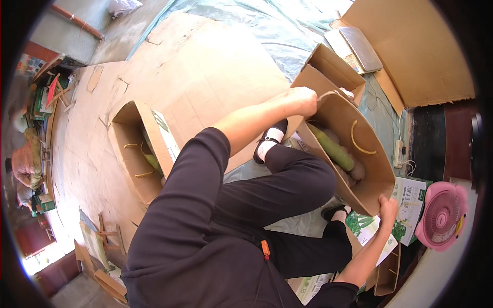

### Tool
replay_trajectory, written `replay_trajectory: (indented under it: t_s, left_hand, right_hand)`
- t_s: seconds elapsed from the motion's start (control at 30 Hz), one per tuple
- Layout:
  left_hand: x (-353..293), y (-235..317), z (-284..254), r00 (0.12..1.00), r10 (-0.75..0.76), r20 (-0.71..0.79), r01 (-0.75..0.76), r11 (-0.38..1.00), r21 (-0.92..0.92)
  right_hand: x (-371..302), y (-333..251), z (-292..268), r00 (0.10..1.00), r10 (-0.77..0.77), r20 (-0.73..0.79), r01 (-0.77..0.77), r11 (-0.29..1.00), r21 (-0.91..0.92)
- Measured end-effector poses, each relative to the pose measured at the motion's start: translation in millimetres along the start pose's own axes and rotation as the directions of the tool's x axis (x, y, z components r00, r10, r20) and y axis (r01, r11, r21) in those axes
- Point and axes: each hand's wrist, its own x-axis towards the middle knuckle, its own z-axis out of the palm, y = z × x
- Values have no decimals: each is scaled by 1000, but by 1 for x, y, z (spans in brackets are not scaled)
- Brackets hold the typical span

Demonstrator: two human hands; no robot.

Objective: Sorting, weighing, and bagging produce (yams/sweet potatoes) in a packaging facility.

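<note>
A tall brown cardboard box (381, 179) stands tilted between my knees and the wall side, its top gaping. Inside lie a long green vegetable (333, 150) and several brownish rounded ones (355, 169); their exact kind is unclear. A yellow rope handle (355, 139) loops on the box's inner right wall. My left hand (304, 101) is closed at the box's far upper corner; the fingers partly hide what they grip there. My right hand (389, 208) pinches the near right corner of the rim.
Left of my leg stands another open box (128, 154) with yellow rope handles and something green inside. A smaller open box (328, 72) sits behind. Right are a pink fan (440, 215), printed cartons (409, 203) and a power strip (398, 154). Flattened cardboard (205, 66) covers the floor.
</note>
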Motion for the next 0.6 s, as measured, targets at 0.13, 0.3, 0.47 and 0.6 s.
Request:
replay_trajectory:
  t_s: [0.13,0.3,0.47,0.6]
  left_hand:
    - [-15,-49,-35,999,-17,-46,16,1000,-14]
    - [-67,-160,-92,989,107,-101,-55,907,418]
    - [-115,-239,-141,913,-349,-212,396,881,259]
    - [-160,-311,-165,838,-493,-236,546,761,349]
  right_hand:
    - [13,-68,-2,990,-138,-21,137,990,-24]
    - [22,-169,40,931,-363,-34,361,931,-52]
    - [-11,-255,126,891,-449,65,443,891,98]
    - [-77,-317,201,876,-461,142,454,888,80]
